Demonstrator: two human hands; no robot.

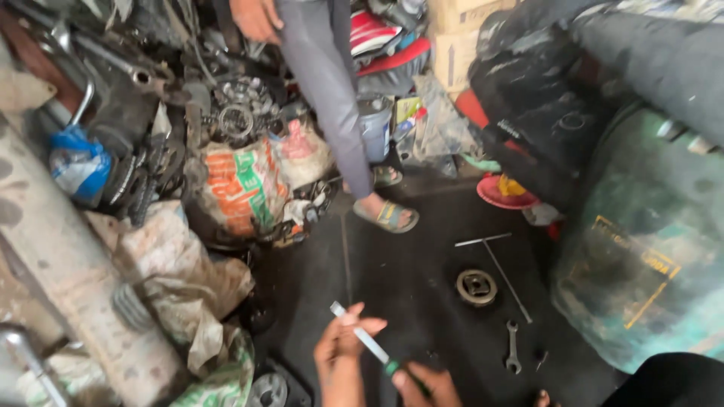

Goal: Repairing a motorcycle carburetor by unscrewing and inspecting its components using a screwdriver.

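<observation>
- Left hand [343, 343] pinches the shaft of the screwdriver [369, 343]; right hand [422, 384] closes around its green handle.
- Keep both grips firm and the shaft steady.
- Nearby on the dark, oily floor [407, 264]: round bearing [476, 287], spanner [513, 348], T-handle wrench [498, 264].
- Beyond: a standing person's sandalled foot [388, 216], sacks and scrap parts.

Left of the sandalled foot [388, 215] sits an orange-green printed sack [243, 188]; behind it, cardboard boxes [452, 41].

The screwdriver [369, 343] is thin, with a shiny metal rod and green handle. It lies slanted across both hands.
</observation>
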